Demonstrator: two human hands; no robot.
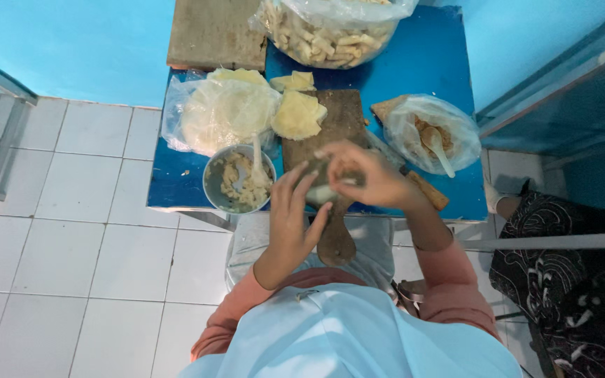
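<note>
Both hands, left (293, 218) and right (367, 175), pinch a small wrapper (323, 190) closed over the board (336, 140); overfilling or uneven pressure likely splits it, spilling filling.

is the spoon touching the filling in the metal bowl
Touching. The head view shows the white spoon standing with its lower end sunk in the filling inside the metal bowl.

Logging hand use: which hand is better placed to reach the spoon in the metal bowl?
Likely left: left hand sits beside the metal bowl and spoon; right hand, pinching the wrapper, is farther.
</note>
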